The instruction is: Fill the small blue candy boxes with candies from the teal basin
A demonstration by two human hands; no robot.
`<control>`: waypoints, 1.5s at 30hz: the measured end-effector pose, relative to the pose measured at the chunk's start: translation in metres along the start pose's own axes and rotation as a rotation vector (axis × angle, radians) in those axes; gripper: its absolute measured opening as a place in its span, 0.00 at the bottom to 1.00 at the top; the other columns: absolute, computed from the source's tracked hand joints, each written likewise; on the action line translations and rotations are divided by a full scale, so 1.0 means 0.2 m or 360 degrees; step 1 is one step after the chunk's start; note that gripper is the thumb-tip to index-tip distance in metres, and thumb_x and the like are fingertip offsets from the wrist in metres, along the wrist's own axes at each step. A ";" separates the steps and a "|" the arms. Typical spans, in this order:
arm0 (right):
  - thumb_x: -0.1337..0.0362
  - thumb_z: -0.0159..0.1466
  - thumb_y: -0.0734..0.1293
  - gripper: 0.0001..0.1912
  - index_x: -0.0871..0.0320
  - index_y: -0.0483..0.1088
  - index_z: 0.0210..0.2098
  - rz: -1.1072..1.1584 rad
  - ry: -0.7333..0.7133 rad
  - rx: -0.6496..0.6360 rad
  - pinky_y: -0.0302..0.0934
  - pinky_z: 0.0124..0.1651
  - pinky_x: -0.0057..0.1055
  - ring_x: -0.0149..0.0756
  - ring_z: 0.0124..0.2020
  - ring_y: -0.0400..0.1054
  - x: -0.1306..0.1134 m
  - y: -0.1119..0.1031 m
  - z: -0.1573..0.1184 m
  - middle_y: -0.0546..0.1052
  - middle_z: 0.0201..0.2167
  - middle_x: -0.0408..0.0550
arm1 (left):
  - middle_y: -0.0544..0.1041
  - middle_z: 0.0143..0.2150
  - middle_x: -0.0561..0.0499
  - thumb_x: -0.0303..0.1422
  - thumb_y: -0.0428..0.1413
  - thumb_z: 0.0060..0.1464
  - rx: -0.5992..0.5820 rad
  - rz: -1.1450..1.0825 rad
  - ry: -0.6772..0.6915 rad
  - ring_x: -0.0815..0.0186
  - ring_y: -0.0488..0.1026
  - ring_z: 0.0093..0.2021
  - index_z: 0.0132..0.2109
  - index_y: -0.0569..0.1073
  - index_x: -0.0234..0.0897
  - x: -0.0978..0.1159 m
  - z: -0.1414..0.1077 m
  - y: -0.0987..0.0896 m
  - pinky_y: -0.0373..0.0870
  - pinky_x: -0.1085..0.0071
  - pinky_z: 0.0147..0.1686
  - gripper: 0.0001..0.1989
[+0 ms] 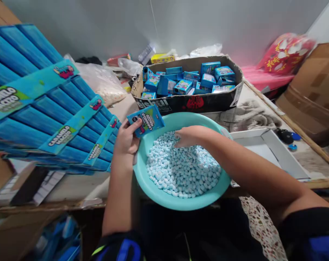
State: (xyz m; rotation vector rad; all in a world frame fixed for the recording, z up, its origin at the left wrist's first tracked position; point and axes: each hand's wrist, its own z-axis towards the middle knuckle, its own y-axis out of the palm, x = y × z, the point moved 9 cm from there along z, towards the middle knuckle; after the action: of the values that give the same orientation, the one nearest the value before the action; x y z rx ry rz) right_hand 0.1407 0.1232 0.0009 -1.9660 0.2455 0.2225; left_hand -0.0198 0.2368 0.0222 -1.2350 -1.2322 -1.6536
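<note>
My left hand (127, 137) grips a small blue candy box (146, 121) printed "Caramelo Macizo", tilted over the left rim of a turquoise basin (150, 197). Inside the basin lies a heap of small pale-blue and white candies (180, 174). My right hand (190, 136) is over the far part of this heap, its fingers curled together just above or against the candies. Whatever those fingers hold is hidden. Just behind the basin, a cut-down black carton (177, 106) holds many blue candy boxes (183, 87).
Tall stacks of blue display boxes (52, 105) lean at the left. A clear bag (104, 83) lies behind them. To the right are a white tray (264, 145), a grey cloth (248, 116), a large brown carton (313, 94) and a red patterned bag (285, 54).
</note>
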 end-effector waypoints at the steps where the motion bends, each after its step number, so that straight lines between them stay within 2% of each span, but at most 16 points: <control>1: 0.55 0.67 0.68 0.22 0.61 0.75 0.55 -0.0011 -0.0017 -0.0008 0.69 0.49 0.45 0.57 0.51 0.74 -0.01 0.01 0.00 0.78 0.51 0.59 | 0.83 0.45 0.49 0.34 0.71 0.40 -0.0053 -0.0008 0.0013 0.57 0.80 0.48 0.44 0.77 0.40 0.00 0.00 0.01 0.80 0.61 0.49 0.21; 4: 0.55 0.69 0.66 0.21 0.59 0.75 0.56 -0.0050 -0.0060 0.0034 0.70 0.49 0.47 0.57 0.50 0.75 -0.04 0.04 -0.02 0.78 0.51 0.61 | 0.80 0.54 0.51 0.33 0.69 0.45 -0.0186 0.0017 0.0180 0.56 0.77 0.56 0.53 0.76 0.47 0.04 -0.04 0.03 0.78 0.60 0.55 0.25; 7: 0.46 0.66 0.68 0.35 0.59 0.66 0.66 0.0008 -0.0158 0.0095 0.69 0.54 0.52 0.61 0.55 0.72 -0.11 0.12 -0.13 0.75 0.56 0.64 | 0.76 0.61 0.50 0.34 0.67 0.50 -0.0343 0.0083 0.0265 0.55 0.73 0.61 0.62 0.70 0.52 0.05 -0.09 0.08 0.75 0.57 0.57 0.32; 9: 0.39 0.61 0.70 0.47 0.57 0.57 0.72 0.0019 -0.0303 0.0115 0.62 0.63 0.56 0.65 0.65 0.62 -0.17 0.20 -0.23 0.67 0.65 0.66 | 0.76 0.61 0.48 0.35 0.67 0.51 -0.0392 0.0097 0.0230 0.54 0.73 0.61 0.66 0.65 0.53 0.03 -0.10 0.09 0.75 0.55 0.57 0.37; 11: 0.36 0.58 0.70 0.52 0.53 0.54 0.73 -0.0031 -0.0408 0.0090 0.53 0.68 0.60 0.67 0.72 0.48 -0.19 0.29 -0.31 0.55 0.73 0.63 | 0.78 0.58 0.46 0.37 0.69 0.48 -0.0359 0.0083 0.0160 0.53 0.76 0.57 0.67 0.65 0.49 0.01 -0.10 0.09 0.77 0.54 0.54 0.40; 14: 0.38 0.59 0.71 0.51 0.49 0.52 0.74 -0.0047 -0.0403 0.0128 0.47 0.71 0.61 0.64 0.75 0.40 -0.12 0.35 -0.31 0.46 0.76 0.59 | 0.82 0.48 0.43 0.39 0.72 0.41 -0.0352 0.0081 0.0016 0.52 0.80 0.47 0.57 0.76 0.36 -0.04 -0.08 0.08 0.78 0.56 0.49 0.35; 16: 0.39 0.56 0.74 0.56 0.50 0.49 0.75 -0.0053 -0.0320 0.0179 0.45 0.71 0.62 0.66 0.75 0.38 -0.06 0.34 -0.22 0.44 0.76 0.61 | 0.82 0.43 0.42 0.40 0.73 0.37 -0.0347 0.0065 -0.0041 0.55 0.80 0.41 0.47 0.80 0.31 -0.06 -0.07 0.08 0.78 0.59 0.45 0.30; 19: 0.40 0.48 0.79 0.64 0.53 0.49 0.75 -0.0035 -0.0233 0.0230 0.49 0.68 0.67 0.71 0.73 0.42 0.01 0.31 -0.04 0.47 0.74 0.66 | 0.83 0.38 0.44 0.42 0.74 0.33 -0.0309 0.0025 -0.0060 0.58 0.79 0.36 0.41 0.81 0.31 -0.07 -0.07 0.05 0.76 0.63 0.41 0.27; 22: 0.41 0.46 0.80 0.62 0.54 0.54 0.72 0.0021 -0.0284 0.0408 0.56 0.65 0.64 0.68 0.70 0.51 0.00 0.26 0.10 0.54 0.70 0.66 | 0.82 0.37 0.46 0.43 0.74 0.34 -0.0364 0.0189 -0.0026 0.59 0.78 0.36 0.40 0.81 0.32 -0.06 -0.07 0.05 0.74 0.64 0.40 0.27; 26: 0.39 0.50 0.77 0.55 0.55 0.59 0.69 0.0165 -0.0325 0.0654 0.58 0.66 0.56 0.62 0.67 0.56 -0.01 0.24 0.18 0.61 0.64 0.63 | 0.82 0.41 0.48 0.44 0.73 0.37 -0.0357 0.0571 0.0134 0.57 0.78 0.43 0.44 0.79 0.36 -0.01 -0.09 0.06 0.72 0.65 0.46 0.27; 32: 0.39 0.53 0.75 0.50 0.54 0.60 0.68 0.0308 -0.0438 0.0617 0.54 0.68 0.56 0.60 0.68 0.54 -0.03 0.22 0.20 0.60 0.67 0.61 | 0.79 0.49 0.47 0.42 0.69 0.44 -0.0357 0.0704 0.0240 0.57 0.76 0.51 0.53 0.71 0.39 0.02 -0.12 0.08 0.71 0.64 0.52 0.30; 35: 0.38 0.54 0.74 0.53 0.56 0.56 0.70 0.0317 -0.0394 0.0589 0.54 0.68 0.58 0.62 0.69 0.54 -0.08 0.18 0.13 0.58 0.69 0.63 | 0.79 0.50 0.45 0.43 0.69 0.45 -0.0360 0.0700 0.0175 0.56 0.76 0.51 0.53 0.69 0.39 0.00 -0.12 0.08 0.71 0.63 0.51 0.31; 37: 0.36 0.56 0.71 0.53 0.60 0.56 0.70 0.0283 -0.0319 0.0591 0.53 0.69 0.58 0.62 0.69 0.54 -0.14 0.20 0.02 0.60 0.68 0.65 | 0.78 0.50 0.45 0.42 0.69 0.45 -0.0345 0.0689 0.0179 0.56 0.77 0.50 0.53 0.69 0.39 0.00 -0.12 0.08 0.71 0.63 0.51 0.30; 39: 0.36 0.60 0.67 0.51 0.62 0.55 0.71 0.0241 -0.0288 0.0542 0.51 0.71 0.56 0.61 0.72 0.49 -0.22 0.26 -0.11 0.57 0.70 0.66 | 0.79 0.49 0.46 0.42 0.69 0.45 -0.0309 0.0694 0.0187 0.56 0.77 0.49 0.52 0.70 0.39 0.00 -0.12 0.08 0.71 0.63 0.51 0.29; 42: 0.36 0.66 0.60 0.49 0.64 0.50 0.74 0.0122 -0.0361 0.0332 0.47 0.73 0.52 0.57 0.75 0.43 -0.33 0.40 -0.25 0.50 0.75 0.63 | 0.79 0.45 0.48 0.42 0.69 0.45 -0.0250 0.0747 0.0202 0.56 0.77 0.47 0.49 0.72 0.39 0.01 -0.12 0.07 0.71 0.63 0.50 0.26; 45: 0.36 0.67 0.58 0.50 0.68 0.49 0.74 -0.0095 -0.0497 0.0281 0.38 0.76 0.53 0.56 0.76 0.38 -0.39 0.46 -0.27 0.47 0.75 0.63 | 0.80 0.43 0.49 0.42 0.70 0.44 -0.0258 0.0748 0.0230 0.56 0.77 0.46 0.46 0.73 0.39 0.02 -0.12 0.08 0.71 0.64 0.48 0.24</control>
State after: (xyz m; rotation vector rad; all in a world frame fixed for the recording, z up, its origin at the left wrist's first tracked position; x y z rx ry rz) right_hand 0.0435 0.0431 -0.0372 -1.7330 0.0025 0.4486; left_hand -0.0128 0.2084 0.0291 -1.3517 -0.6639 -1.4770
